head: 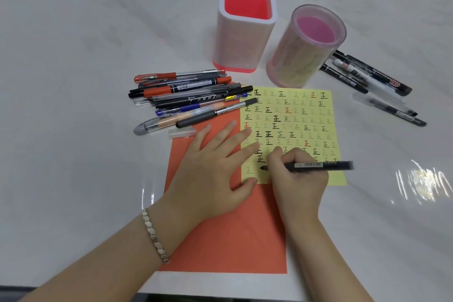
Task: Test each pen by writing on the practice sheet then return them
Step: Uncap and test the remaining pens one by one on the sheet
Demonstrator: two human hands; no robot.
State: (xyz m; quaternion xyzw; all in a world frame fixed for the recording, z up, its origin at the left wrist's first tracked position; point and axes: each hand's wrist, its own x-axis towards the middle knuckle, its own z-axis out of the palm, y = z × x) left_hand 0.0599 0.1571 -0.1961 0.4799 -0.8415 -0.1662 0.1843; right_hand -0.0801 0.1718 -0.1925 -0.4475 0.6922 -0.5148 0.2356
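Note:
A yellow practice sheet (301, 115) covered in rows of written characters lies on an orange sheet (225, 228). My right hand (297, 184) grips a black pen (318, 165) with its tip down on the lower left part of the yellow sheet. My left hand (210, 169) lies flat with spread fingers on the orange sheet, fingertips touching the yellow sheet's left edge. A pile of several pens (188, 95) lies left of the yellow sheet. A few more pens (372, 81) lie to the right.
Two empty pen holders stand behind the sheet: a white and red square holder (242, 44) and a clear pink round holder (299, 56). A clear pen cap (182, 132) lies by the pile. The white table (85, 56) has its front edge near my arms.

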